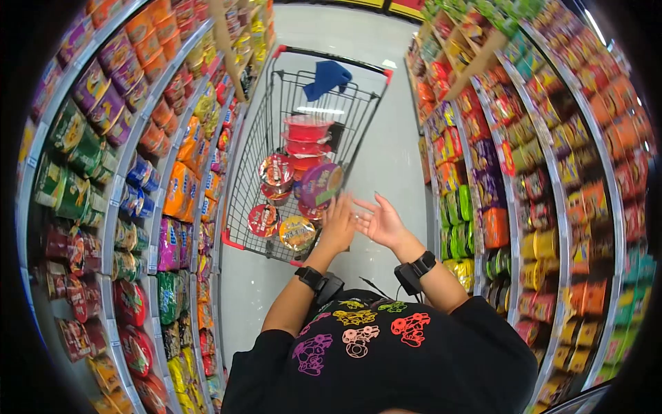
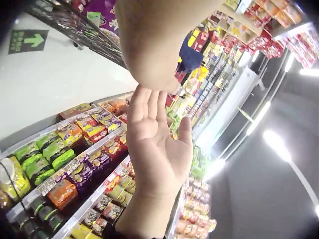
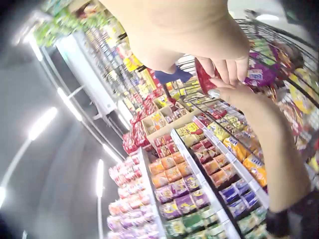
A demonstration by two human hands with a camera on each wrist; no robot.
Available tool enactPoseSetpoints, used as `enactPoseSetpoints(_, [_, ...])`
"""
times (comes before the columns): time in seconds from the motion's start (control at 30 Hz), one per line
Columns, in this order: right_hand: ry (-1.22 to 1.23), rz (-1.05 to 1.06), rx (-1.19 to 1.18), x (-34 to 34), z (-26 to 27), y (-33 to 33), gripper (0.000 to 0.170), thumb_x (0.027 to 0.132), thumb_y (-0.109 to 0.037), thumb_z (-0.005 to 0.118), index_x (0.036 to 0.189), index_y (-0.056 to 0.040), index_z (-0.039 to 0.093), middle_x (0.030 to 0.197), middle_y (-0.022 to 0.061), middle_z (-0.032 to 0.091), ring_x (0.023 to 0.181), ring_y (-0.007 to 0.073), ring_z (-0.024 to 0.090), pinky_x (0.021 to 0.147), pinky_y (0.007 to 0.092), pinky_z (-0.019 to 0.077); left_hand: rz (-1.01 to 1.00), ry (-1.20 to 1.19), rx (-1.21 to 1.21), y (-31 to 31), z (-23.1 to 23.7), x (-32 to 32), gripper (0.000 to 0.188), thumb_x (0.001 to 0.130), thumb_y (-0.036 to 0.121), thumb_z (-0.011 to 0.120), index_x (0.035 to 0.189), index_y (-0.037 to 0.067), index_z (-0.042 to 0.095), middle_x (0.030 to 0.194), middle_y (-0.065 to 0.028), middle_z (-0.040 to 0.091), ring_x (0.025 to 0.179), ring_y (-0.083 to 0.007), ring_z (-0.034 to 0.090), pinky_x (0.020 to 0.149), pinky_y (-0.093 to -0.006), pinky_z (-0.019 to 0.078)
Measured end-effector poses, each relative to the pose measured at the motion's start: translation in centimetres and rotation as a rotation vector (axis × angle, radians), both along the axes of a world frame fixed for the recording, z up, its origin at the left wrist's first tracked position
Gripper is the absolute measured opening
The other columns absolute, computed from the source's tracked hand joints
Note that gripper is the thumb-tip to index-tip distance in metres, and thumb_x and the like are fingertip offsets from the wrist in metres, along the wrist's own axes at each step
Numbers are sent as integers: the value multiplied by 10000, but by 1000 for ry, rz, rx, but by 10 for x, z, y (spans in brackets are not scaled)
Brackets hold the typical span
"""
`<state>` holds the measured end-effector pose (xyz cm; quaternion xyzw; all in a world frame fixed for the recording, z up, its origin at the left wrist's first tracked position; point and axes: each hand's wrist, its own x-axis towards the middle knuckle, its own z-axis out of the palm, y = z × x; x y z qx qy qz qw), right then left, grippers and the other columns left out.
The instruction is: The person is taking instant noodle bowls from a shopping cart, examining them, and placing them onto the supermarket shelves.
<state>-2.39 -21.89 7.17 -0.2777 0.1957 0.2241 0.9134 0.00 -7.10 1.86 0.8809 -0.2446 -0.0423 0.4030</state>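
Both hands meet in front of the shopping cart (image 1: 256, 243), holding no goods. The left hand (image 1: 338, 224) shows its back, fingers extended beside the right hand. The right hand (image 1: 383, 222) turns its palm up with the fingers fairly straight; its open palm also shows in the left wrist view. In the right wrist view the left hand's fingers overlap the right hand's fingertips. Inside the cart, close to the left hand, a purple instant noodle bowl (image 1: 323, 182) tilts on other bowls. A yellow-lidded bowl (image 1: 298, 233) and red-lidded bowls (image 1: 264, 221) lie around it.
Red tubs (image 1: 307, 130) are stacked farther back in the cart, and a dark blue cloth (image 1: 327, 79) hangs near its far end. Packed noodle shelves line the aisle on the left (image 1: 110, 228) and right (image 1: 514, 207). Pale floor (image 1: 407, 165) runs between cart and right shelves.
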Motion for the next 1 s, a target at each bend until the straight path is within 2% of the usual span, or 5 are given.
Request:
enactPoseSetpoints(0.4, [60, 83, -426, 171, -61, 2, 401, 870, -255, 468, 1162, 14, 415, 1125, 199, 519, 1048, 284, 508, 868, 361, 437, 445, 535, -264, 37, -93, 115, 503, 886, 375, 384, 1233, 11, 385, 1157, -204, 508, 1065, -328, 489, 892, -376, 387])
enactPoseSetpoints(0.5, [193, 7, -481, 235, -86, -19, 474, 836, -289, 494, 1193, -5, 366, 1180, 198, 459, 1073, 301, 467, 881, 372, 417, 574, 1130, -754, 46, -42, 146, 479, 875, 378, 394, 1205, 31, 413, 1087, -151, 559, 938, -252, 563, 778, -339, 427])
enactPoseSetpoints(0.6, [212, -20, -654, 308, -121, -47, 554, 794, -363, 544, 1211, -43, 367, 1177, 182, 454, 1111, 293, 425, 927, 388, 361, 601, 1146, -1075, 45, -52, 186, 444, 868, 370, 407, 1183, 59, 427, 1135, -124, 540, 853, -195, 592, 694, -296, 432])
enactPoseSetpoints(0.73, [243, 121, -795, 375, -120, -57, 365, 772, -424, 538, 944, -102, 528, 864, 46, 505, 707, 136, 405, 652, 296, 341, 822, 1024, -1053, 7, -51, 244, 502, 856, 374, 437, 1248, 79, 336, 1149, -113, 511, 742, -213, 610, 628, -304, 442])
enactPoseSetpoints(1.0, [245, 415, -515, 430, -169, -66, 346, 826, -461, 468, 1048, -210, 554, 994, -39, 596, 926, 116, 512, 843, 332, 349, 1223, 874, -579, -26, -48, 340, 824, 795, 411, 535, 1356, 16, 79, 976, -202, 543, 428, -182, 537, 324, -252, 404])
